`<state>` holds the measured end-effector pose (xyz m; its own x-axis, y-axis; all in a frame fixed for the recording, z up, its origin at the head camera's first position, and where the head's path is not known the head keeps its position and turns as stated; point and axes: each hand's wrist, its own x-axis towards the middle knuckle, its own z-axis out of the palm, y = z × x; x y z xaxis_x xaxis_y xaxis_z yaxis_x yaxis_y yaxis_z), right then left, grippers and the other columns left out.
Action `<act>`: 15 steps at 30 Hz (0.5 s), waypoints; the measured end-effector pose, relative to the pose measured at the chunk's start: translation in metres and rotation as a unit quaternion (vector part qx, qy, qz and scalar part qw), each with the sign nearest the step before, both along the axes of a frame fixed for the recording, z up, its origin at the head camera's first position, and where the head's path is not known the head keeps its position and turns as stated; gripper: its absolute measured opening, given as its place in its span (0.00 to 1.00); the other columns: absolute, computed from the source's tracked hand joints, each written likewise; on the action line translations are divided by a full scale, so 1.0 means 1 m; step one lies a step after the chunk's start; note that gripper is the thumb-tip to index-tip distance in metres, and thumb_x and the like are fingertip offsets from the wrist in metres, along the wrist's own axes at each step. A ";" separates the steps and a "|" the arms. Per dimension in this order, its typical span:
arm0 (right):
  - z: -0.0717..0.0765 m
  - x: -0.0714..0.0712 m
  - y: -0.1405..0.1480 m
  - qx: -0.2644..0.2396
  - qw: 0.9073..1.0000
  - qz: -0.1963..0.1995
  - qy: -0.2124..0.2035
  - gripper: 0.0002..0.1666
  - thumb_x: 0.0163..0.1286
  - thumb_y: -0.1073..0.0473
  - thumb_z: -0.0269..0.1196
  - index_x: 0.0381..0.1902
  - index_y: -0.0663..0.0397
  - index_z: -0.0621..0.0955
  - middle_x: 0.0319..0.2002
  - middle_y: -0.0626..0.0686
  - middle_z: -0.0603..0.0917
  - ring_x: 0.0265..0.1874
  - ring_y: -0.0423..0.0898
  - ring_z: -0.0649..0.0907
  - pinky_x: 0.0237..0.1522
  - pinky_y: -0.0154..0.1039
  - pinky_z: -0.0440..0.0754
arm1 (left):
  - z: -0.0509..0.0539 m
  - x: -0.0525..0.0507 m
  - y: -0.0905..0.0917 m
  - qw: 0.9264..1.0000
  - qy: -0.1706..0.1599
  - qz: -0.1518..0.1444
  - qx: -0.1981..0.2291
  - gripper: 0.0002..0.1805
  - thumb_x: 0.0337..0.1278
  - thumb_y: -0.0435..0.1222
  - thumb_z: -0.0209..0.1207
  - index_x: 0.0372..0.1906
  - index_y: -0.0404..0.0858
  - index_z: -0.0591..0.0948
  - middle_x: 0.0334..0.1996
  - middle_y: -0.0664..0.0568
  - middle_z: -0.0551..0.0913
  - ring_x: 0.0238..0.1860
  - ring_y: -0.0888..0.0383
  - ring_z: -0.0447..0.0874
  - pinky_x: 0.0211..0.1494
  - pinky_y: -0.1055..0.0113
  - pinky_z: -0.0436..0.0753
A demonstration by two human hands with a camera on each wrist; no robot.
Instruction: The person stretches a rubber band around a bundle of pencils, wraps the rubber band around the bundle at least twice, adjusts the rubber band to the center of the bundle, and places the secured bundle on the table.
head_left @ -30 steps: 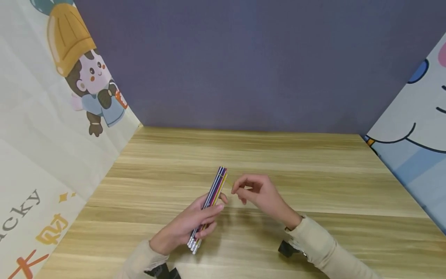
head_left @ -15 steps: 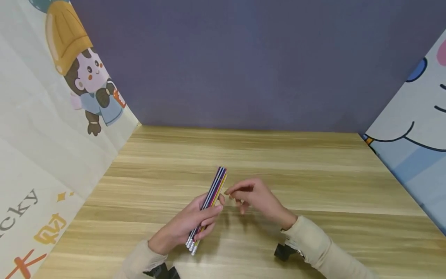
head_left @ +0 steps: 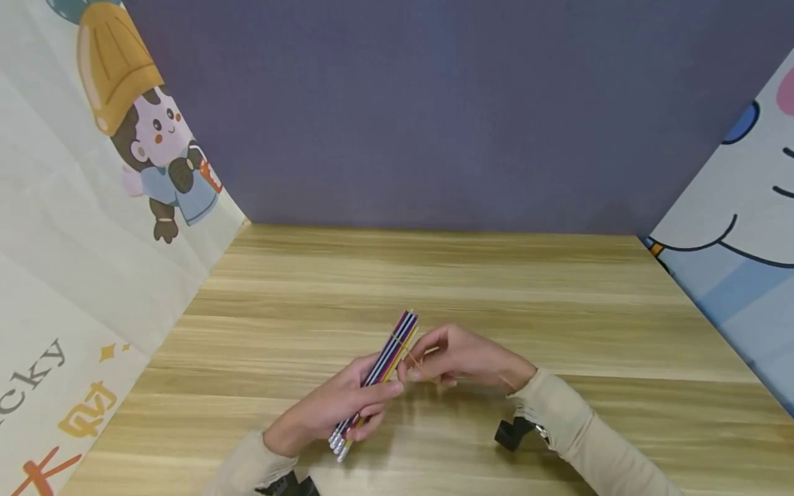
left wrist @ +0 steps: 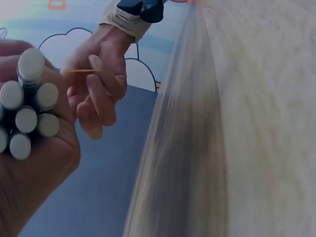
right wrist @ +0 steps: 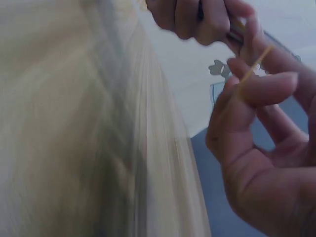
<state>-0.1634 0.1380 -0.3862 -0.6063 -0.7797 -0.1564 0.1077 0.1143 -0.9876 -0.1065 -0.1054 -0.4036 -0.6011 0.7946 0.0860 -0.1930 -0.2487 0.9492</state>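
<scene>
My left hand (head_left: 344, 399) grips a bundle of striped pencils (head_left: 387, 361), dark, purple and yellow, tilted up and to the right. Their white-capped ends (left wrist: 25, 120) face the camera in the left wrist view. Around the upper part of the bundle runs a thin yellow rubber band (head_left: 412, 355). Fingers of my right hand (head_left: 465, 357) hold a stretch of this band, drawn out to the right of the pencils. In the right wrist view the band (right wrist: 256, 64) crosses the right fingers. How far it wraps behind the bundle is hidden.
Both hands are above a wood-grain table (head_left: 298, 275). A dark grey-blue panel (head_left: 434, 117) stands at its back edge. Cartoon-printed white sheets border it on the left (head_left: 56, 227) and right (head_left: 744, 207). Dark wrist mounts sit under both sleeves.
The pencil bundle has tilted further right, its top lower. My right hand first came left toward the pencils; now the rubber band shows stretched between the bundle and its fingers.
</scene>
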 end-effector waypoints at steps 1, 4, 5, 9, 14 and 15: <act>0.001 -0.001 0.002 0.009 1.000 0.009 0.018 0.14 0.62 0.61 0.71 0.45 0.62 0.86 0.34 0.55 0.86 0.18 0.38 0.70 0.16 0.29 0.68 | 0.000 0.000 0.000 1.000 0.000 -0.008 -0.014 0.10 0.76 0.31 0.47 0.51 0.28 0.65 0.14 0.60 0.64 0.08 0.65 0.68 0.01 0.66 0.60; 0.004 -0.002 0.008 0.049 0.995 0.017 0.083 0.15 0.60 0.58 0.73 0.45 0.56 0.86 0.31 0.53 0.83 0.21 0.39 0.73 0.19 0.28 0.71 | 0.001 0.000 -0.002 0.998 -0.011 -0.041 -0.050 0.10 0.76 0.33 0.49 0.49 0.29 0.65 0.14 0.59 0.64 0.08 0.65 0.68 0.02 0.67 0.61; 0.006 -0.002 0.010 0.064 0.992 0.015 0.105 0.16 0.59 0.57 0.74 0.44 0.54 0.86 0.29 0.51 0.82 0.22 0.39 0.73 0.20 0.28 0.72 | 0.001 0.000 -0.003 0.997 -0.017 -0.052 -0.064 0.10 0.76 0.34 0.49 0.49 0.30 0.65 0.14 0.59 0.64 0.08 0.65 0.67 0.03 0.68 0.61; 0.015 0.000 0.014 0.126 0.975 0.011 0.184 0.17 0.55 0.51 0.77 0.38 0.52 0.85 0.26 0.47 0.79 0.24 0.39 0.75 0.24 0.28 0.74 | 0.002 0.000 -0.006 0.991 -0.041 -0.091 -0.089 0.09 0.75 0.34 0.50 0.48 0.32 0.66 0.14 0.58 0.65 0.08 0.65 0.65 0.04 0.70 0.62; 0.026 0.006 0.014 0.175 0.936 0.008 0.305 0.17 0.52 0.45 0.79 0.34 0.45 0.85 0.23 0.47 0.75 0.21 0.37 0.69 0.20 0.28 0.67 | 0.002 0.002 -0.007 0.985 -0.048 -0.124 -0.109 0.08 0.76 0.35 0.50 0.47 0.34 0.66 0.15 0.58 0.67 0.09 0.66 0.67 0.06 0.71 0.65; 0.028 0.007 0.014 0.178 0.928 0.008 0.326 0.17 0.52 0.45 0.79 0.35 0.42 0.85 0.24 0.47 0.76 0.21 0.37 0.69 0.20 0.28 0.66 | 0.001 0.002 -0.007 0.984 -0.048 -0.128 -0.112 0.07 0.76 0.35 0.49 0.46 0.34 0.66 0.15 0.58 0.67 0.09 0.66 0.68 0.06 0.71 0.66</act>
<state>-0.1564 0.1519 -0.3586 -0.6512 -0.7589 -0.0097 -0.5051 0.4428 -0.7408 -0.1049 -0.1124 -0.4025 -0.3750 0.9138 -0.1562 -0.3128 0.0339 0.9492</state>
